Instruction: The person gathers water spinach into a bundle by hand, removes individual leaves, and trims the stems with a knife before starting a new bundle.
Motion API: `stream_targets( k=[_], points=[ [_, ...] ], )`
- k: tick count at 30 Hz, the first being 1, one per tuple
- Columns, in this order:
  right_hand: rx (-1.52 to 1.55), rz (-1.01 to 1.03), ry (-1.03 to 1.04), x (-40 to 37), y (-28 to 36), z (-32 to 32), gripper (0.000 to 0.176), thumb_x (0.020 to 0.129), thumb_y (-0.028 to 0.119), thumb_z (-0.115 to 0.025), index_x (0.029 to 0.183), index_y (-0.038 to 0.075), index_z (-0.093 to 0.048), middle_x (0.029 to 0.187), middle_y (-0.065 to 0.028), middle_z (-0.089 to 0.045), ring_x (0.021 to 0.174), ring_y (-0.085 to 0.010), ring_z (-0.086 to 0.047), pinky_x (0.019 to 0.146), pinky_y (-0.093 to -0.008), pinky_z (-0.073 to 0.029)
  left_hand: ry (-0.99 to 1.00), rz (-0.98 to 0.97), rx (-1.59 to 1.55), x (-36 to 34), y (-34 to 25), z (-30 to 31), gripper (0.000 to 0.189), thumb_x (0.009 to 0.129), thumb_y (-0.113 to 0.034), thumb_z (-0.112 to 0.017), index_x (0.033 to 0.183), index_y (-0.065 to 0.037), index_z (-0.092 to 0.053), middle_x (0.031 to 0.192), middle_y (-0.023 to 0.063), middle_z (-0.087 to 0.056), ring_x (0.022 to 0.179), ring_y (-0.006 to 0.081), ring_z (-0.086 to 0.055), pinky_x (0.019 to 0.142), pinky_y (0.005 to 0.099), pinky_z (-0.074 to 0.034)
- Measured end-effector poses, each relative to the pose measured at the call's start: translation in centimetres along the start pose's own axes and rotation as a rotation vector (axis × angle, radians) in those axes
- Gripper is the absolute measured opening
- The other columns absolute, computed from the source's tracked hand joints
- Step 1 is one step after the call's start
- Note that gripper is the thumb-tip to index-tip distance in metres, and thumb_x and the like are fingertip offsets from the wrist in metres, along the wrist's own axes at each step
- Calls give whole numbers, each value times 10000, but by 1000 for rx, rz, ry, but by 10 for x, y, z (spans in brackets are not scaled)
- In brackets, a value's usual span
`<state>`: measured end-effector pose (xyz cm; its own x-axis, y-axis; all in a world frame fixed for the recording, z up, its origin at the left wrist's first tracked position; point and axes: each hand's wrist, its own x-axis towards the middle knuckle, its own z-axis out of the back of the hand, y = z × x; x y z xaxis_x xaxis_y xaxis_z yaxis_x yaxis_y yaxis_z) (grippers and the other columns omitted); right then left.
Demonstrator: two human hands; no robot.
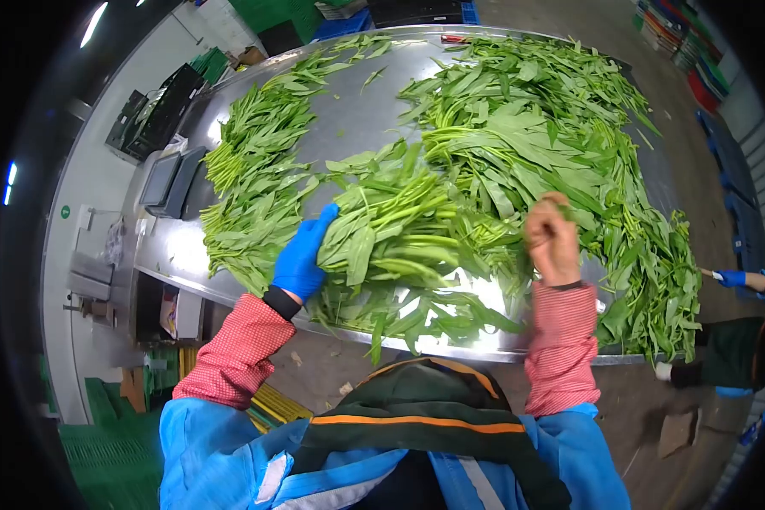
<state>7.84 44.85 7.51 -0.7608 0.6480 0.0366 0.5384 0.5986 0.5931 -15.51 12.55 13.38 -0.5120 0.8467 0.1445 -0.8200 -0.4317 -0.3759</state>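
Observation:
Gloved in blue, my left hand [304, 255] is wrapped round a thick bunch of leafy green stems [391, 225] at the middle front of the metal table [348, 110]. My bare right hand [552, 238] is to the right of that bunch, over the large heap of greens [518, 144]; its fingers are curled, and what they hold, if anything, is too blurred to tell. Some loose leaves [416, 314] lie at the table's front edge below the bunch.
A long row of greens [259, 153] runs along the table's left side. A grey scale-like device [172, 183] stands at the left edge, with black crates [157, 110] behind it. At the right are another person's blue-gloved hand [729, 278] and a cardboard piece [678, 433] on the floor.

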Motion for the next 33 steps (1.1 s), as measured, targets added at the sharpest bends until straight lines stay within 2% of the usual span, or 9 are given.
stream_targets(
  k=[4,7,14,16,18,20,26,30,33],
  points=[
    [-787,-314,-26,7,-7,-14,475,819,175,-679,1213,17,-466,883,-49,-602,751,-104,-546,665,-240,-477,-11,-76,73,1,-7,-1,934,604,142,-621,1435,-172,-333,1157,175,-553,1025,379,-562,816,406,-478],
    [-1172,6,236,-4,-75,-33,474,771,182,-731,1167,-4,-548,1008,-84,-633,837,-148,-600,744,-258,-504,-35,-153,68,13,-21,-8,863,643,114,-618,1420,-154,-356,1145,181,-567,1021,384,-565,818,404,-478],
    [-362,-8,-189,3,-7,23,157,903,104,-550,1055,76,-579,717,17,-538,515,-42,-441,434,-169,-345,-29,-248,297,8,-7,9,794,679,87,-573,1411,-156,-383,1102,148,-595,788,338,-589,670,410,-484],
    [-846,-152,-175,4,3,0,208,901,216,-599,1014,40,-598,756,-25,-587,595,-111,-532,509,-237,-435,-15,-286,388,8,-6,9,752,710,59,-556,1406,-173,-392,1103,130,-600,750,311,-587,641,398,-485],
    [-1373,151,126,12,-22,-14,333,877,323,-630,956,0,-618,810,-99,-630,719,-220,-606,639,-341,-491,-6,-346,481,13,-10,5,694,753,16,-544,1400,-192,-403,1109,110,-604,733,280,-586,626,378,-488],
    [-1897,-68,349,8,-30,-71,422,840,390,-652,892,-27,-619,862,-171,-639,840,-311,-624,733,-423,-486,14,-378,520,20,-40,9,621,786,-16,-525,1373,-201,-442,1119,100,-609,791,264,-590,679,362,-477],
    [-1866,303,-13,-4,-53,-11,215,756,69,-573,970,76,-589,667,-168,-620,650,-372,-626,574,-486,-472,37,-393,527,16,-40,22,569,788,-35,-545,1329,-205,-490,1106,103,-623,810,269,-607,694,369,-485],
    [-1840,-82,19,-1,-32,74,382,800,161,-642,1154,42,-561,906,-247,-652,873,-351,-649,777,-442,-507,3,-356,401,11,-16,26,572,774,-12,-569,1316,-178,-492,1093,141,-631,834,327,-631,689,409,-509],
    [-1168,-231,185,8,-28,4,564,815,284,-690,1269,20,-483,1127,-209,-616,1063,-286,-597,926,-391,-463,-27,-432,312,14,-17,20,615,767,9,-544,1337,-212,-476,1108,135,-617,795,321,-616,666,397,-502]
  ],
)
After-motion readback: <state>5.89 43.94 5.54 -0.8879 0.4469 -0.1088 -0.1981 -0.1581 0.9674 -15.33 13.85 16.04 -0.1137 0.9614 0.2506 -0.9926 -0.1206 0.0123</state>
